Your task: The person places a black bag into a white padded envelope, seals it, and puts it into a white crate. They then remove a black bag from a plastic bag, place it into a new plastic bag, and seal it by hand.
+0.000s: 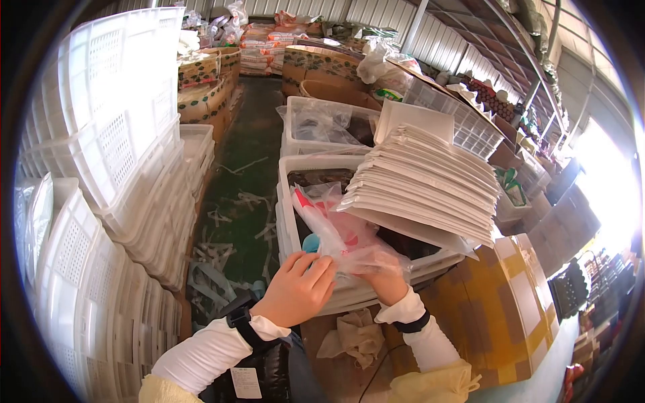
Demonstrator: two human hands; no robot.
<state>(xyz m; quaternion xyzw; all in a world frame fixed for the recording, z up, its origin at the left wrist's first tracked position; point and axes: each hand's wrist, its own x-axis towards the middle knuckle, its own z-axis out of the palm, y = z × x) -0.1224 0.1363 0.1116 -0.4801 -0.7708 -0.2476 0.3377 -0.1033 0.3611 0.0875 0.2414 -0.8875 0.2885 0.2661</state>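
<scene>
A clear plastic bag with red print (346,232) is spread above a white crate (285,221). My left hand (299,287) grips the bag's near left edge, fingers curled together. On the other side, my right hand (381,274) is partly covered by the film, and its fingers are blurred behind the plastic. A small light-blue round piece (310,243) shows just above my left fingers. Dark contents (319,177) lie in the crate under the bag. A tall leaning stack of white flat sheets or envelopes (423,185) rests across the crate's right side.
White perforated crates (107,127) are piled high on the left. Plastic strips litter the green floor (245,148). Another white crate (329,124) holding plastic film stands behind. A taped cardboard box (484,309) is at right, and a crumpled cloth (353,338) lies below my hands.
</scene>
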